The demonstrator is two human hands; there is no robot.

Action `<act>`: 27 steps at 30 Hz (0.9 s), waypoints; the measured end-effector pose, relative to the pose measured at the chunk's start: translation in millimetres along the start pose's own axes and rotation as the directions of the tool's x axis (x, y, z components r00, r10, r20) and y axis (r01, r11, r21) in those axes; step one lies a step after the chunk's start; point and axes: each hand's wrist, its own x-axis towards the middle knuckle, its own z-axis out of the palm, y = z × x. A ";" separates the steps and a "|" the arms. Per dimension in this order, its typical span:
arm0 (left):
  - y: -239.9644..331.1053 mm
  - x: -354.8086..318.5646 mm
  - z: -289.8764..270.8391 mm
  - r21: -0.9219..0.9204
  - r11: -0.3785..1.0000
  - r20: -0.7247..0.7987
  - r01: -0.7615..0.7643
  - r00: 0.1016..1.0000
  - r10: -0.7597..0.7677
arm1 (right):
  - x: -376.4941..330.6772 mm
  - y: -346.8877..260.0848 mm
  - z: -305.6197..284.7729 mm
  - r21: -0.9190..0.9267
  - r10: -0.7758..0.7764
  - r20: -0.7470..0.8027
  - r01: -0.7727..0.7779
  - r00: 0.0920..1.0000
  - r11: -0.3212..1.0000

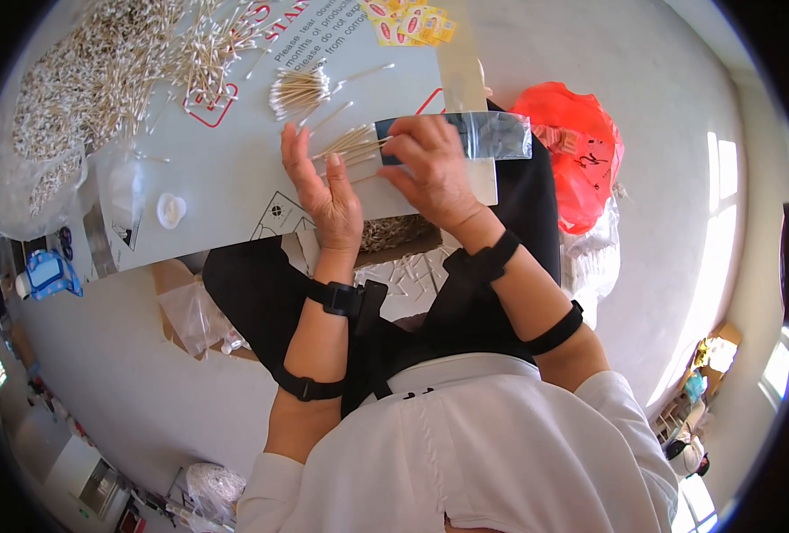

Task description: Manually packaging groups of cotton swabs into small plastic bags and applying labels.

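A loose group of cotton swabs [348, 144] lies on the grey printed tabletop between my two hands. My left hand [325, 197] stands on its edge at their left ends, thumb and fingers apart, gripping nothing. From the right, my right hand [432, 169] curls over the other ends; a thin swab stick runs out from its thumb and fingertips. Under and beyond that hand lies a clear plastic bag [497, 135] with a dark section, reaching past the table's right edge. A tighter bundle of swabs [298, 91] rests just farther away, with single swabs beside it.
A big heap of swabs [101, 80] covers the far left, partly on clear plastic. A small white round cap [171, 210] sits on the left; yellow-and-red labels [412, 24] lie at the back. A red plastic bag [577, 151] stands right of the table, an open box [399, 233] below its edge.
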 end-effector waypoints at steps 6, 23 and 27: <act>28.3 -3.8 15.3 0.206 0.899 0.280 -0.386 0.904 0.323 | -46.5 90.5 -67.0 0.370 0.663 -0.582 -0.572 0.471 0.732; 33.8 -14.7 65.0 0.162 0.902 0.501 -0.400 0.821 0.274 | -51.9 96.6 -121.1 0.786 0.891 -0.029 -0.540 0.454 0.301; 34.0 -13.7 64.6 0.160 0.904 0.502 -0.398 0.821 0.272 | -56.2 103.6 -130.2 0.771 0.889 0.049 -0.583 0.454 0.255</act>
